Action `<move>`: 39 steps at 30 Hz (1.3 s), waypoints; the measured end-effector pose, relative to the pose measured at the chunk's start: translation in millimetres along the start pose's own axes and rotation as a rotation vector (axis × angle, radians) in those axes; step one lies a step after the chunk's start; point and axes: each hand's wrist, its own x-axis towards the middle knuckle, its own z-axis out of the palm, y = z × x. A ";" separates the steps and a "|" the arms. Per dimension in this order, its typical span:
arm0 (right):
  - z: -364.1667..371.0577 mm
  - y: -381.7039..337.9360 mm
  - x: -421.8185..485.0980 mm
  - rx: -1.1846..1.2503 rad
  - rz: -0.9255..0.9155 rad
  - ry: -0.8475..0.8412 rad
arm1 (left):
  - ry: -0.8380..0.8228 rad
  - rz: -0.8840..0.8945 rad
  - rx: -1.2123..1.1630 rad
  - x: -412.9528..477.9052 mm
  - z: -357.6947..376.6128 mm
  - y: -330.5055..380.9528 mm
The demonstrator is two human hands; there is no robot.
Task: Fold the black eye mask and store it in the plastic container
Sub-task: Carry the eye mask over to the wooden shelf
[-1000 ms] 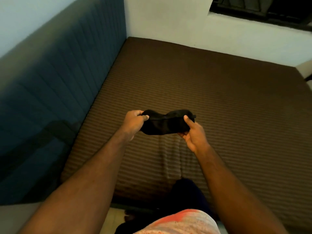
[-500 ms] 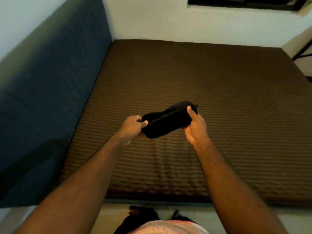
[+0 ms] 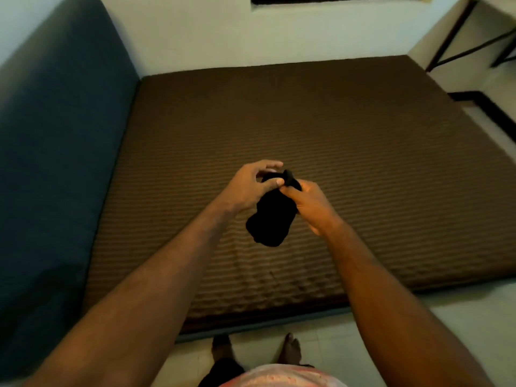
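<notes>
- Reaching forward from the lower left with a bare forearm, wrist bent a little inward, to bring the left hand (image 3: 245,188) to mid-frame.
- Pinching the upper end of the black eye mask (image 3: 272,216) between that hand's thumb and curled fingers, with the forefinger arched over the top and lifted slightly off the fabric.
- Coming in from the lower right with the other bare forearm, with the back of the right hand (image 3: 314,205) turned up and outward.
- Gripping the same upper end of the mask with the right thumb laid along the cloth and the fingers curled behind it, mostly hidden.
- Meeting thumb to thumb at the top of the mask, touching or very nearly so.
- Letting the rest of the mask hang down between the two wrists, lower end free, in the air above the brown ribbed mattress (image 3: 349,141) and clear of it.
- Impossible to tell whether doubled over or merely bunched.
- Standing barefoot on the pale tiled floor (image 3: 435,317), just in front of the mattress's near edge.
- Flanked on the left by a dark blue padded headboard (image 3: 55,163), faced by a pale wall (image 3: 223,34), with a black metal frame (image 3: 452,34) at the top right corner.
</notes>
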 end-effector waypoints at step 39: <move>-113.4 93.9 -208.1 0.822 -0.064 0.466 | 0.117 -0.333 -0.392 40.5 181.3 79.2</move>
